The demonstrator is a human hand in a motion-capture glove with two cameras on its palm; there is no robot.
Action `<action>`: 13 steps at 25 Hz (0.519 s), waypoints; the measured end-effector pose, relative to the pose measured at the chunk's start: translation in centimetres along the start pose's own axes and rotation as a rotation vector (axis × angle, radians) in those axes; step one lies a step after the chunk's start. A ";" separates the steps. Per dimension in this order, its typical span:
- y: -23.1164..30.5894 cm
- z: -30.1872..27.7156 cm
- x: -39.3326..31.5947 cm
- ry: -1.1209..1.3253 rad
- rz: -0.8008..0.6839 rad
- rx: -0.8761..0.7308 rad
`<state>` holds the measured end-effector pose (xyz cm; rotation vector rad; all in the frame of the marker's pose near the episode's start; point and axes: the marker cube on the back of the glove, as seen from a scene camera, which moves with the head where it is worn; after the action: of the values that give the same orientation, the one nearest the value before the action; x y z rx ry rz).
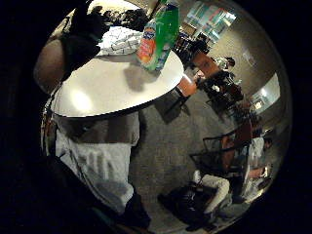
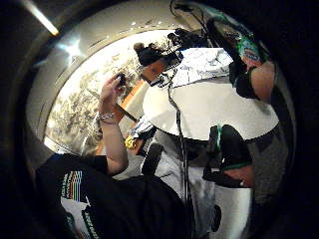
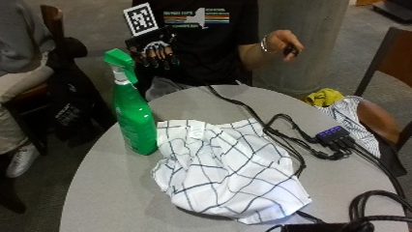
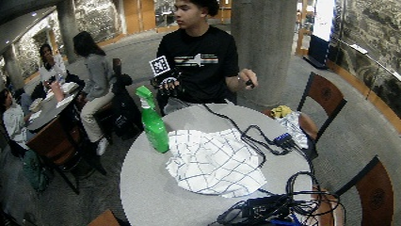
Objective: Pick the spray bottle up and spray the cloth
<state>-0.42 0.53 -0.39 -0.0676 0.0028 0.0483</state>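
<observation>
While right hand (image 3: 156, 54) hovers, bottle (image 3: 132, 113) beside cloth (image 3: 225, 169)

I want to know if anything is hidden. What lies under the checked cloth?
The cloth lies crumpled on the grey table. A black cable runs along its edge. Whatever the folds cover cannot be seen.

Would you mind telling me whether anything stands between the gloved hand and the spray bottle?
Nothing visible does. The gloved right hand is raised behind the table's far edge, and the spray bottle stands upright just in front of it, beside the cloth.
</observation>
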 end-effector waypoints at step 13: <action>-0.6 0.0 1.2 0.003 -0.103 0.028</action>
<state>0.82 -0.05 -0.39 -0.0396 0.0034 -0.0547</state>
